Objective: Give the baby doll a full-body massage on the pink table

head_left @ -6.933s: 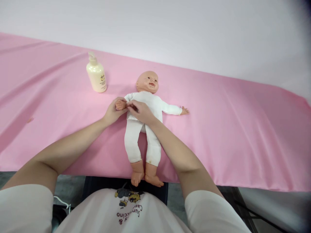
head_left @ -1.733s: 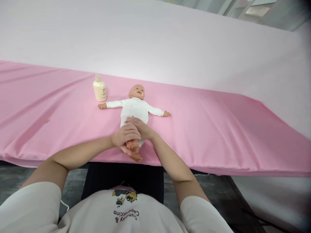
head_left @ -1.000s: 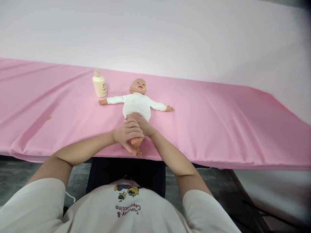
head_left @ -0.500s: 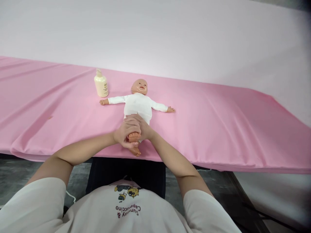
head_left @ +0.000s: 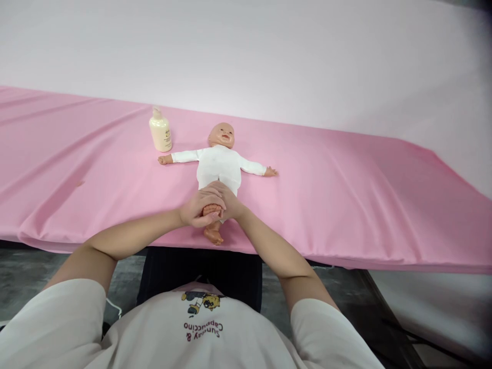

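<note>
A baby doll (head_left: 219, 166) with a white cloth body lies on its back, head away from me and arms spread wide. My left hand (head_left: 194, 207) is closed around one of its feet (head_left: 211, 209), whose toes show between my fingers and thumb. From the other side my right hand (head_left: 229, 200) wraps the same raised leg, its fingers partly under those of my left. The doll's other foot (head_left: 213, 234) rests below my hands, near the table's front edge. Most of both legs is hidden by my hands.
A cream pump bottle (head_left: 160, 132) stands left of the doll's head, close to its outstretched hand. Pink cloth (head_left: 326, 205) with creases covers the table. Behind it rises a white wall (head_left: 246, 56). A white cable (head_left: 114, 307) hangs at lower left.
My left thumb has moved up and in across the held foot, and the fingers lie closer over its toes. The lower foot now shows more fully. The grip on the leg stays.
</note>
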`<state>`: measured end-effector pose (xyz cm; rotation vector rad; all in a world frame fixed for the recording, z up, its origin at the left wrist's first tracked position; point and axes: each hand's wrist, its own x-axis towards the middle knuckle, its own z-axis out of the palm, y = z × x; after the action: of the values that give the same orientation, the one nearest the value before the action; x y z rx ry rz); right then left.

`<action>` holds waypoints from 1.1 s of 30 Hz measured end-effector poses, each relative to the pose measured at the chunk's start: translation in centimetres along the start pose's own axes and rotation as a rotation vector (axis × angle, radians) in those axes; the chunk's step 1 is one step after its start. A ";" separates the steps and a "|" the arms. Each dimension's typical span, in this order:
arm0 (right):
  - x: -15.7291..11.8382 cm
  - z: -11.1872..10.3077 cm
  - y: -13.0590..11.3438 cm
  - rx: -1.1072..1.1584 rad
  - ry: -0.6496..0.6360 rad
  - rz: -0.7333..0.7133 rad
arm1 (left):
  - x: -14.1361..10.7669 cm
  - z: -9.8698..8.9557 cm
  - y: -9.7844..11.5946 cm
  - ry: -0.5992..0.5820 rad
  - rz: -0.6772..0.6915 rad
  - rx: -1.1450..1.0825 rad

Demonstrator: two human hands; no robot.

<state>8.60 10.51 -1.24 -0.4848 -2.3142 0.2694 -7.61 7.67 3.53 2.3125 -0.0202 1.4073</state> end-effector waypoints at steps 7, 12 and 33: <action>0.3 -0.5 -0.7 -0.005 -0.038 0.044 | -0.4 0.1 -0.3 0.034 -0.094 -0.070; 0.3 -0.5 -0.7 0.005 -0.040 0.065 | -0.9 0.4 -0.6 0.071 -0.144 -0.133; -0.1 -0.1 0.4 0.110 -0.098 0.166 | -1.2 0.5 -0.9 0.145 -0.369 -0.238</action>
<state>8.88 10.85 -1.40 -0.6218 -2.3417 0.5085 -7.57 8.06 2.05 1.8991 0.2549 1.2994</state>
